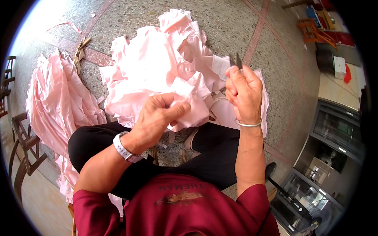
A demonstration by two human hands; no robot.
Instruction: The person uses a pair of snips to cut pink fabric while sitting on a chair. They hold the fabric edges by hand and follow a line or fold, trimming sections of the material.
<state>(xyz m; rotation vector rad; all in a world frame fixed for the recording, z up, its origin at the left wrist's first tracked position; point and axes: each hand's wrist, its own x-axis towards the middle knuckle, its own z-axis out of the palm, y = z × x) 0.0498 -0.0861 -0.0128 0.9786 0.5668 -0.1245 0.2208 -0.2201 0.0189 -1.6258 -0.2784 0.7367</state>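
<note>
A large heap of pale pink fabric [145, 63] spreads over the floor in front of my knees. My left hand [157, 116] is closed, pinching a fold at the near side of this heap between thumb and fingers. To the right, my right hand [246, 92] is raised with its fingers wrapped round small scissors [238, 61]. Two dark pointed blades stick up past the fingers, slightly apart; the handles are hidden in the hand. Behind and below that hand lies a flat pink piece of cloth [264, 100].
More gathered pink fabric [59, 88] hangs down on the left, beside a dark wooden chair [27, 145]. A tan strip [80, 53] and a thin red cord [67, 24] lie on the speckled floor [224, 23]. Glass-fronted cabinets [336, 126] line the right side.
</note>
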